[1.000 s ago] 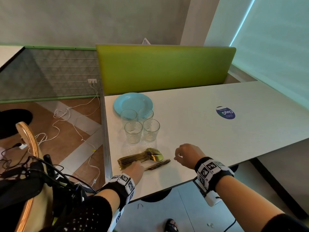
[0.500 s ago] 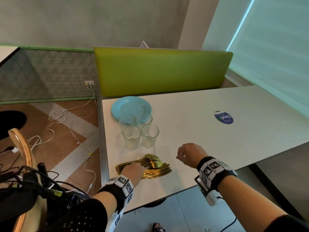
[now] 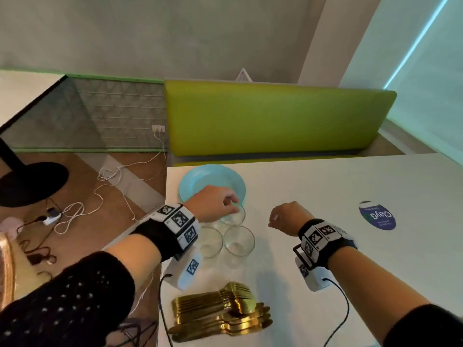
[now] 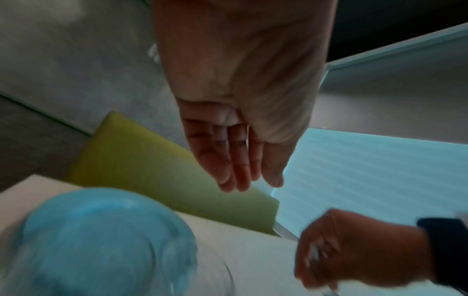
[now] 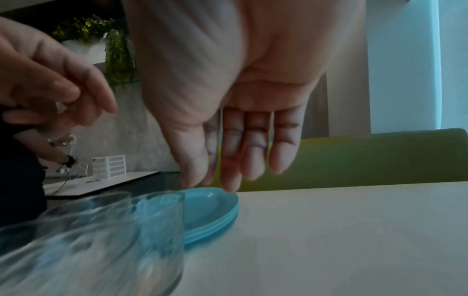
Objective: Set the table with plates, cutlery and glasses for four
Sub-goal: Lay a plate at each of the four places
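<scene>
A stack of light-blue plates (image 3: 213, 182) sits at the far left of the white table (image 3: 313, 181). Just in front of it stand several clear glasses: one at the rear (image 3: 235, 216) and two nearer (image 3: 211, 242) (image 3: 239, 241). My left hand (image 3: 231, 207) hovers over the rear glass; the left wrist view shows its fingers (image 4: 240, 176) straight and holding nothing. My right hand (image 3: 274, 219) hangs over bare table to the right of the glasses, its fingers (image 5: 230, 172) straight and empty. A pile of gold cutlery (image 3: 220, 309) lies near the front edge.
A green bench back (image 3: 275, 121) runs behind the table. A round blue sticker (image 3: 377, 217) lies on the tabletop to the right. Left of the table's edge are bare floor with white cables (image 3: 75, 214) and a black stand base (image 3: 30, 184).
My left hand has left the cutlery pile and moved forward over the glasses. My right hand has moved forward a little. The head camera has come closer to the table.
</scene>
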The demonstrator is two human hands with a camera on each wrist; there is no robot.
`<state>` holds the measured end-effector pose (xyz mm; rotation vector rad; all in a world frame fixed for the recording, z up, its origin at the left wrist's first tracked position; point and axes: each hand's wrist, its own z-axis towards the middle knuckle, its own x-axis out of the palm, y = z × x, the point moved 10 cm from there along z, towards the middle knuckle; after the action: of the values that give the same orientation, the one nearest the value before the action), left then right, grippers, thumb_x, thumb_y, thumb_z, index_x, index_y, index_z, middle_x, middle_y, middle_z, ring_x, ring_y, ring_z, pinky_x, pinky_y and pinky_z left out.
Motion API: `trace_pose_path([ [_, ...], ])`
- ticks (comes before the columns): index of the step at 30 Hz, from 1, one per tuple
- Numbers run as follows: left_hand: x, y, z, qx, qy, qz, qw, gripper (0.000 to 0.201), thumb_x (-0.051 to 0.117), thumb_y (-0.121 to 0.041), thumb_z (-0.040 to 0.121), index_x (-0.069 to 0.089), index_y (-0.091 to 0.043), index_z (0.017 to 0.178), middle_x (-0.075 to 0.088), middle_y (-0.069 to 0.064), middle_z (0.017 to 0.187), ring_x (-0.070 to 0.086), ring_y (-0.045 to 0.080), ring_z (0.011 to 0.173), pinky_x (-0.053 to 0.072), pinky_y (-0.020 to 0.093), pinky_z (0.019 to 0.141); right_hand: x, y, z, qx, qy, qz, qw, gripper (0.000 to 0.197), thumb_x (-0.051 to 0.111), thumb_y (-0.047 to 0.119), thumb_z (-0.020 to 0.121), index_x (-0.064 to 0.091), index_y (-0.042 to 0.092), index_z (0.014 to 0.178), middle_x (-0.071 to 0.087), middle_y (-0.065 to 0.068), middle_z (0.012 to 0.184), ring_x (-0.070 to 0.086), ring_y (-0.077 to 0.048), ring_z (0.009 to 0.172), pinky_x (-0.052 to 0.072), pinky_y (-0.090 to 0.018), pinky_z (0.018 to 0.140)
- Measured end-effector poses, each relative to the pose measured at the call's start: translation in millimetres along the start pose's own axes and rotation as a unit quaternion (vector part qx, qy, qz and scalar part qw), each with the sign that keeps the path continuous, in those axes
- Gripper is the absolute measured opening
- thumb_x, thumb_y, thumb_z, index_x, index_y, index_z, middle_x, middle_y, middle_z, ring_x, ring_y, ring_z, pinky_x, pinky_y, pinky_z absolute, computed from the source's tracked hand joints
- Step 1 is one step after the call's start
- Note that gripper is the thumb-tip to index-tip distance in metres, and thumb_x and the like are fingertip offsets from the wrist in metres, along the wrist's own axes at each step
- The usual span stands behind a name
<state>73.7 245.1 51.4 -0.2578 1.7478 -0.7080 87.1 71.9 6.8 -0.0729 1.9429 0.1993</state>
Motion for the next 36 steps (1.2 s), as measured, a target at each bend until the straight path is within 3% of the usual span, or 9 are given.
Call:
trace_pose_path([
  [4, -48.0, 70.2, 53.5, -0.137, -0.004, -0.026, 0.99, 0.044, 0.059, -0.033, 0.09, 0.052, -0.014, 0.129, 0.059, 0.008, 0.116, 0.058, 0.02, 0.087, 0.048, 0.025, 0.065, -17.8, 2.9, 66.2, -0.01, 0.021, 0.026, 0.999, 0.029, 0.058, 0.035, 0.09, 0.066, 0.018, 0.112, 0.065, -0.002, 0.118, 0.057, -0.019, 0.112, 0.045, -0.028, 0.097],
  [8, -58.7, 141.5, 80.0, -0.251, 0.039, 0.028, 0.967, 0.058, 0.056, -0.033, 0.092, 0.034, -0.015, 0.143, 0.047, 0.013, 0.139, 0.06, 0.028, 0.111, 0.05, 0.03, 0.08, -17.7, -3.7, 121.9, 0.009, 0.03, 0.055, 0.998, 0.034, 0.059, 0.035, 0.09, 0.062, 0.017, 0.118, 0.061, -0.002, 0.126, 0.053, -0.019, 0.119, 0.041, -0.026, 0.098],
  [11, -49.9, 175.0, 94.0, -0.286, 0.079, 0.036, 0.954, 0.066, 0.055, -0.03, 0.094, 0.022, -0.015, 0.149, 0.052, 0.019, 0.134, 0.063, 0.03, 0.095, 0.045, 0.026, 0.059, -2.2, -6.5, 152.7, 0.024, 0.056, 0.079, 0.995, 0.039, 0.059, 0.035, 0.09, 0.056, 0.017, 0.125, 0.058, -0.005, 0.128, 0.054, -0.021, 0.119, 0.043, -0.028, 0.098],
  [16, -25.4, 213.2, 106.5, -0.323, 0.111, 0.024, 0.939, 0.071, 0.055, -0.023, 0.094, 0.013, -0.016, 0.151, 0.053, 0.015, 0.127, 0.057, 0.02, 0.077, 0.041, 0.018, 0.048, 32.8, -4.1, 188.3, 0.042, 0.096, 0.152, 0.983, 0.052, 0.059, 0.037, 0.09, 0.044, 0.016, 0.135, 0.061, -0.011, 0.123, 0.059, -0.021, 0.093, 0.048, -0.03, 0.088],
  [20, -3.1, 231.8, 109.5, -0.339, 0.135, 0.033, 0.931, 0.077, 0.061, -0.02, 0.09, 0.014, -0.017, 0.151, 0.054, 0.015, 0.134, 0.062, 0.029, 0.109, 0.052, 0.028, 0.074, 52.4, 0.5, 203.4, 0.049, 0.125, 0.199, 0.971, 0.062, 0.059, 0.039, 0.089, 0.034, 0.015, 0.141, 0.063, -0.015, 0.112, 0.053, -0.01, 0.058, 0.044, -0.019, 0.052],
  [22, 6.4, 242.5, 110.7, -0.347, 0.141, 0.031, 0.927, 0.074, 0.064, -0.017, 0.087, 0.023, -0.015, 0.148, 0.06, 0.016, 0.126, 0.063, 0.029, 0.108, 0.052, 0.033, 0.086, 59.6, 4.0, 208.9, 0.043, 0.135, 0.204, 0.969, 0.06, 0.061, 0.039, 0.088, 0.037, 0.013, 0.138, 0.064, -0.015, 0.114, 0.055, -0.013, 0.059, 0.041, -0.018, 0.049],
  [24, 14.6, 249.4, 113.0, -0.348, 0.144, 0.026, 0.926, 0.065, 0.066, -0.012, 0.083, 0.034, -0.009, 0.14, 0.066, 0.016, 0.114, 0.066, 0.029, 0.1, 0.054, 0.037, 0.088, 65.4, 7.7, 212.4, 0.039, 0.141, 0.214, 0.966, 0.058, 0.063, 0.035, 0.087, 0.04, 0.011, 0.134, 0.064, -0.015, 0.116, 0.057, -0.019, 0.072, 0.046, -0.022, 0.055],
  [28, 21.5, 250.6, 116.2, -0.337, 0.142, 0.028, 0.93, 0.058, 0.068, -0.006, 0.081, 0.042, -0.003, 0.133, 0.063, 0.016, 0.119, 0.063, 0.03, 0.109, 0.053, 0.028, 0.077, 69.2, 7.1, 213.4, 0.043, 0.13, 0.221, 0.966, 0.06, 0.065, 0.033, 0.086, 0.039, 0.01, 0.135, 0.056, -0.013, 0.128, 0.056, -0.029, 0.112, 0.046, -0.034, 0.092],
  [36, -9.5, 243.1, 123.5, -0.336, 0.055, -0.059, 0.938, 0.071, 0.064, -0.006, 0.085, 0.028, -0.013, 0.145, 0.065, 0.021, 0.11, 0.066, 0.031, 0.095, 0.055, 0.039, 0.087, 16.9, 10.8, 208.2, 0.019, 0.029, 0.265, 0.964, 0.063, 0.062, 0.027, 0.088, 0.032, 0.014, 0.14, 0.062, -0.014, 0.121, 0.055, -0.03, 0.116, 0.044, -0.034, 0.093],
])
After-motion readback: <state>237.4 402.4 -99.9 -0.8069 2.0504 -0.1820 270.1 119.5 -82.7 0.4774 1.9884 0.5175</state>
